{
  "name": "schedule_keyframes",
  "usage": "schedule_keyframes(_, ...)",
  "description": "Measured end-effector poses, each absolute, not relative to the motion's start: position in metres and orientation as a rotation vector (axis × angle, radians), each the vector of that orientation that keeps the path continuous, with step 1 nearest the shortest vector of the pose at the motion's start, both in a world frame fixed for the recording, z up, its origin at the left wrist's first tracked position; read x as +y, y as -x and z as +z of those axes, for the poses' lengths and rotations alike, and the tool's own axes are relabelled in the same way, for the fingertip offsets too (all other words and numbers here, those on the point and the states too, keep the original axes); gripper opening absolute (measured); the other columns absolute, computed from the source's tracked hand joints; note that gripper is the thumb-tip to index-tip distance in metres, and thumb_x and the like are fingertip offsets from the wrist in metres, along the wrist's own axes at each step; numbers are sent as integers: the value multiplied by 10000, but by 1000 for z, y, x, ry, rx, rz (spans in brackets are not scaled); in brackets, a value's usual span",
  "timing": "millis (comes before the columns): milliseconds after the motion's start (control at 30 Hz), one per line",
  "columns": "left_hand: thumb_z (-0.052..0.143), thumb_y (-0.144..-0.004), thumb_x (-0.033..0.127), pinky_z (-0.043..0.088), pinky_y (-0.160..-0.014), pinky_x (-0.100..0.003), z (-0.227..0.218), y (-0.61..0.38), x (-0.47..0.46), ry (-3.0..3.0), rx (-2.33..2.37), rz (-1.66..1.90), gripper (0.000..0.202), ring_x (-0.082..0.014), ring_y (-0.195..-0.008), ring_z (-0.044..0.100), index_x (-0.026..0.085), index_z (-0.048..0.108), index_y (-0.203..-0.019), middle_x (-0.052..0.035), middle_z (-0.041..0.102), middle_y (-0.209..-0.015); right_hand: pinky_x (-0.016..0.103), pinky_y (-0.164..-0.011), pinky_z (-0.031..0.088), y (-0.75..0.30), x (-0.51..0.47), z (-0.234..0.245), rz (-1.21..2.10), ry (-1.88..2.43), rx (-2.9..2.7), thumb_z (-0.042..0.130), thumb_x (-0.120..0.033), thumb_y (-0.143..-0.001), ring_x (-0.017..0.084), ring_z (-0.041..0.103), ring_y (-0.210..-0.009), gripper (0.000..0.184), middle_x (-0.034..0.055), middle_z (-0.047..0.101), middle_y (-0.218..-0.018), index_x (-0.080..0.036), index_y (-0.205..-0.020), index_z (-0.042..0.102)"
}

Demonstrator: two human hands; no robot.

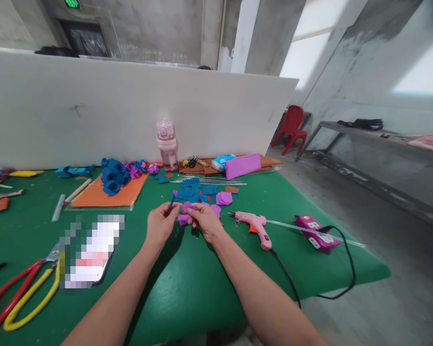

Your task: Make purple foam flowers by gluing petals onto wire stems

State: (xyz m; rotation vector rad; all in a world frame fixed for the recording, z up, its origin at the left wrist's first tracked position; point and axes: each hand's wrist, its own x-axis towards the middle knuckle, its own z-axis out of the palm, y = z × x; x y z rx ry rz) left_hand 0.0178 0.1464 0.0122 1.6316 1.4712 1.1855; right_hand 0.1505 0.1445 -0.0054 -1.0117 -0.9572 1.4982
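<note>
Closed at the fingertips, my left hand point(160, 222) pinches a small blue rolled piece point(172, 198) that points upward. My right hand point(207, 221), just beside it, pinches a purple petal-shaped piece point(186, 206). Another purple piece point(183, 219) shows below and between the fingers; whether it is attached cannot be seen. Beyond the hands lie flat blue cut pieces point(190, 192) and a stack of purple petals point(224, 198). A pink glue gun point(250, 218) with a clear glue stick in its back lies right of my right hand.
Red-and-yellow-handled scissors point(50, 259) and a phone point(97, 250) lie at left. Blue rolled flowers point(113, 175) sit on orange sheets point(108, 194). A pink bottle point(167, 146) stands against the white board point(216, 110). A purple power strip point(315, 233) and black cable point(351, 259) lie at right.
</note>
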Motion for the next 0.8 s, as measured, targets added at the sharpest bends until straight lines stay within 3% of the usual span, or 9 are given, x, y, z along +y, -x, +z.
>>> schedule_keyframes(100,585,-665,480,419,-566,-237,18,-16,147,-1573,1533,1160,385,-155,-627,572,148,687,-831,-38,683,-757,134,-354,312,-154,146,-8,1480,1002,-926,677,-345,-612,37,461,-380,279,-44,597,-519,-153,-788,578)
schedule_keyframes(267,624,-642,440,440,-593,-248,14,-19,149,-1550,1372,1106,340,-164,-635,591,143,682,-795,-45,684,-722,138,-339,298,-146,145,-9,1437,1058,-1053,662,-355,-635,52,448,-332,293,-71,549,-416,-169,-805,512)
schedule_keyframes(467,615,-646,408,425,-587,-229,19,-12,150,-1553,1266,1145,286,-135,-616,558,144,637,-754,-26,658,-704,165,-372,353,-143,109,9,1292,1124,-1141,571,-365,-729,72,530,-423,268,-16,654,-699,-208,-907,447)
schedule_keyframes(567,614,-650,431,377,-491,-228,32,-4,144,-1609,1190,830,297,-113,-483,485,152,637,-747,0,612,-576,210,-494,433,-173,72,27,927,1249,-1358,531,-358,-776,100,571,-546,220,-1,651,-765,-215,-943,517)
schedule_keyframes(667,639,-622,402,404,-567,-243,40,0,137,-1769,998,520,255,-139,-566,535,151,665,-656,-25,646,-622,254,-645,436,-227,40,35,390,1554,-1449,491,-356,-800,138,581,-689,187,29,652,-813,-194,-784,584)
schedule_keyframes(800,608,-624,396,412,-608,-247,32,-7,132,-1883,908,293,259,-162,-620,566,153,693,-659,-28,660,-635,244,-553,368,-298,30,19,243,2041,-1415,468,-434,-790,151,549,-581,278,27,630,-655,-180,-753,575)
